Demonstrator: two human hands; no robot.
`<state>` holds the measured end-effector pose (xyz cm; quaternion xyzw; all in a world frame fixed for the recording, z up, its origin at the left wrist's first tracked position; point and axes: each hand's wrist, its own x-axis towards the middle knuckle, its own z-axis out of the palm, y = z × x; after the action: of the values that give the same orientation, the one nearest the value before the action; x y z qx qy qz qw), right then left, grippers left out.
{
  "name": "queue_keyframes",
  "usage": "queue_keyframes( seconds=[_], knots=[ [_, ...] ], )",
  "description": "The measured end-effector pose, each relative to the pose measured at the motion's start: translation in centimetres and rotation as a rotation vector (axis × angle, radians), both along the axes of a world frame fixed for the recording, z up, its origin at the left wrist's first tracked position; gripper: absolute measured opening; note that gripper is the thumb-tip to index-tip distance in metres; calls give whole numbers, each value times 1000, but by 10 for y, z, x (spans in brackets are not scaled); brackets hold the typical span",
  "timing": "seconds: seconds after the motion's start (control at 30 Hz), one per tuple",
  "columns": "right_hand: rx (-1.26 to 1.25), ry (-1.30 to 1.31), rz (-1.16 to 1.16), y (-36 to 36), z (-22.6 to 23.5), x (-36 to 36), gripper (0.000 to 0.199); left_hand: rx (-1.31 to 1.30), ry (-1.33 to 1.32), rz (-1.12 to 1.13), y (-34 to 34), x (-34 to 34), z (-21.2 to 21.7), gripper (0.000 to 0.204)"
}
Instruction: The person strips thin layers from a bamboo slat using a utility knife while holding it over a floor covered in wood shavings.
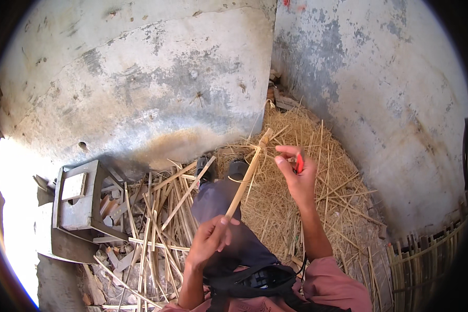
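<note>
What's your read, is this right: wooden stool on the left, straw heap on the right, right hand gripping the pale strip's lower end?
Not quite: the head view shows the left hand, not the right hand, gripping the pale strip at its lower end. The wooden stool on the left and straw heap on the right are correct.

Rough workshop corner, by the look of it. Straw-like shavings (343,208) heaped below and around right hand (299,179); loose split strips (153,226) and rubble (120,261) left of left hand (211,239); weathered wooden stool (91,195) further left; peeling, stained walls (192,67) beyond both.
</note>
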<state>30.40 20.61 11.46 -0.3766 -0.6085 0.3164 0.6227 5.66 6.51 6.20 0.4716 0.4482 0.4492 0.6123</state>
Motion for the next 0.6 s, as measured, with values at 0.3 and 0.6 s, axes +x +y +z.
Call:
queue_keyframes(
  seconds=[0.3,0.6],
  knots=[
    [83,-128,-122,0,-1,-13,15,70,106,1,-6,2,3,42],
    [79,-223,-211,-1,7,-15,19,128,238,54,-8,11,8,39]
  ],
)
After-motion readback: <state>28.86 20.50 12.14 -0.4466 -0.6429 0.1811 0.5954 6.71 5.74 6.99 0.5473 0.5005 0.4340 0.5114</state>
